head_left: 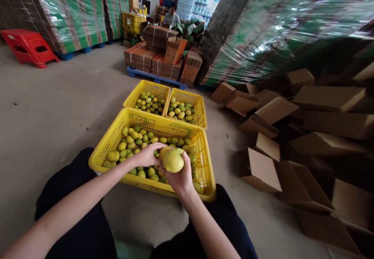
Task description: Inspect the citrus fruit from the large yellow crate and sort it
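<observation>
We see brown cartons (pixel 258 169) strewn on the floor right of the near crate (pixel 117 138). Two more yellow crates (pixel 152 89) of lemons sit beyond its far edge. Over its near edge, our right hand (pixel 179 177) grasps a yellow-green lemon (pixel 173 160); our left hand (pixel 147 155) curls loosely, fingertips touching it.

Yellow-green lemon (pixel 173 160) held upright above the crate.
</observation>
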`<act>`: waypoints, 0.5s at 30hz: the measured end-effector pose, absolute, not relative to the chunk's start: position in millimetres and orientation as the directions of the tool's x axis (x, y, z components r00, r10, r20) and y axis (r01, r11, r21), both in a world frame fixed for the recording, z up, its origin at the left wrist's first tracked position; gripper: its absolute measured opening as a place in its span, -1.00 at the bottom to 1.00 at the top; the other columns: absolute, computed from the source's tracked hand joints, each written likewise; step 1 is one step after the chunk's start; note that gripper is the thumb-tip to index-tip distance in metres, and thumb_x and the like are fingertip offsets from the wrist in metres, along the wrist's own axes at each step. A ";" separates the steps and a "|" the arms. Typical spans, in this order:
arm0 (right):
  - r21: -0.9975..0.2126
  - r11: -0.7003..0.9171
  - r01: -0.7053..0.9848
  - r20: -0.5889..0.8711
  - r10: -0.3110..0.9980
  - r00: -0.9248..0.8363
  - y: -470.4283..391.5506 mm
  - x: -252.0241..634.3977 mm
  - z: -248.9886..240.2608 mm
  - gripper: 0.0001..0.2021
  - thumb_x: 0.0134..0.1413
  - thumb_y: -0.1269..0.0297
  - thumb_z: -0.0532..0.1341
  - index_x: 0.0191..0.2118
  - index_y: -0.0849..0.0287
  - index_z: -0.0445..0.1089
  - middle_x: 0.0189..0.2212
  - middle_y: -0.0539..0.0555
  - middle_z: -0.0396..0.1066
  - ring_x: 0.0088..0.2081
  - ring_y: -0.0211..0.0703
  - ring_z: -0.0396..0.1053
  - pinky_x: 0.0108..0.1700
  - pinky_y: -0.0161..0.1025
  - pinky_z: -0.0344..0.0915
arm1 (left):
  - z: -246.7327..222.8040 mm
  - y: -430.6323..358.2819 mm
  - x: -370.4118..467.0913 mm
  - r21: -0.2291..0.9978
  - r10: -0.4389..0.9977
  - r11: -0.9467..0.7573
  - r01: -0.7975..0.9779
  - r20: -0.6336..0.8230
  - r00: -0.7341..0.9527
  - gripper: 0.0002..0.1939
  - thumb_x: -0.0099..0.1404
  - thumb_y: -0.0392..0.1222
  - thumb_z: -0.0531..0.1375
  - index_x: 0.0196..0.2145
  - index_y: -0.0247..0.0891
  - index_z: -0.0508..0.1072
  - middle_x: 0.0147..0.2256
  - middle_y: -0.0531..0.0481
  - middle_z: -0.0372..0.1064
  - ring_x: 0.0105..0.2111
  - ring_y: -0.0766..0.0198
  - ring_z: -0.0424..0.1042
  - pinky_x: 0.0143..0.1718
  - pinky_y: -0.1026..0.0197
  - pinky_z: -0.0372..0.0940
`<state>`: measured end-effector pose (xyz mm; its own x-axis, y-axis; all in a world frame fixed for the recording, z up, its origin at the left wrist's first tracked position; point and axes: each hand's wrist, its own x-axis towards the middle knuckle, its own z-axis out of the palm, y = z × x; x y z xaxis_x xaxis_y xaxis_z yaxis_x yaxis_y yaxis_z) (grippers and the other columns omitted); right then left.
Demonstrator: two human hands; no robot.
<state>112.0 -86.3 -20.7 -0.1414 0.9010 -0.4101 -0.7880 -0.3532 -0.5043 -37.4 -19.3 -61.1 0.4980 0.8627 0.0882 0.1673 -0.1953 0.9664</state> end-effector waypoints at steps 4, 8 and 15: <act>-0.528 -0.348 -0.775 -0.481 0.874 -0.064 -76.3 121.9 -18.0 -0.62 -0.22 -0.02 0.40 -0.30 0.09 0.40 -0.40 0.01 0.53 -0.30 -0.03 0.50 -0.27 -0.11 0.45 | -56.5 -10.8 -41.7 0.996 0.947 -0.083 -0.014 0.084 0.310 -0.28 -0.03 -0.20 0.44 0.12 -0.26 0.39 0.09 -0.23 0.38 0.06 -0.03 0.41 0.08 -0.09 0.36; -0.691 -0.347 -0.634 -0.489 0.870 0.057 -68.2 133.2 -22.9 -0.56 -0.29 0.06 0.46 -0.26 0.10 0.36 -0.38 -0.01 0.50 -0.35 -0.11 0.46 -0.36 -0.23 0.40 | -35.6 -10.4 -51.9 0.989 0.971 -0.144 -0.026 0.146 0.188 -0.31 -0.02 -0.21 0.43 0.09 -0.22 0.37 0.11 -0.19 0.35 0.04 0.01 0.41 -0.02 0.01 0.43; -0.992 0.117 -0.051 0.096 0.947 0.306 -79.1 132.5 -14.6 -0.43 -0.40 0.36 0.53 -0.18 0.01 0.32 -0.23 -0.04 0.42 -0.18 -0.12 0.37 -0.02 -0.17 0.34 | -20.6 -31.4 -46.1 0.949 0.905 -0.312 0.034 0.286 0.314 -0.48 0.09 -0.21 0.38 0.04 -0.10 0.46 0.06 -0.12 0.29 0.10 0.03 0.32 0.04 0.01 0.39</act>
